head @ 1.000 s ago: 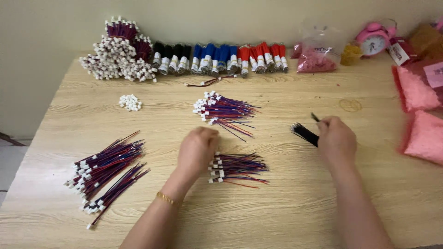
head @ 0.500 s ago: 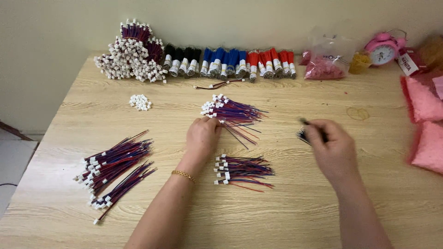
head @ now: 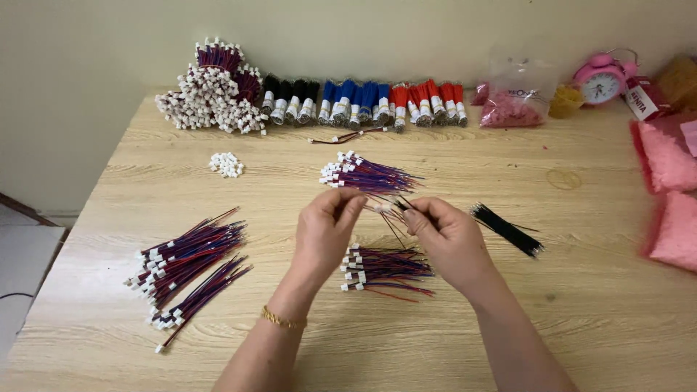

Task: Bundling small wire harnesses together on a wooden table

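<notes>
Above the middle of the wooden table (head: 508,341), my left hand (head: 325,229) and my right hand (head: 449,239) meet. Between their fingertips they pinch a thin wire with a small white connector (head: 383,208), its dark strands hanging down. My left wrist wears a gold bracelet. Just below the hands lies a small pile of red-and-blue wires with white plugs (head: 385,265). Beyond the hands sits another such pile (head: 367,174). A bundle of black wires (head: 507,229) lies to the right of my right hand.
A larger heap of finished wires (head: 185,261) lies at the left. Loose white connectors (head: 226,164) sit farther back. Along the wall stand bundled wires in white, black, blue and red (head: 341,101), a plastic bag (head: 512,98), a pink alarm clock (head: 602,76) and pink bags (head: 671,189).
My right hand left the black wire bundle and came toward the centre. My left hand rose from the near pile. Both now hold one wire between them.
</notes>
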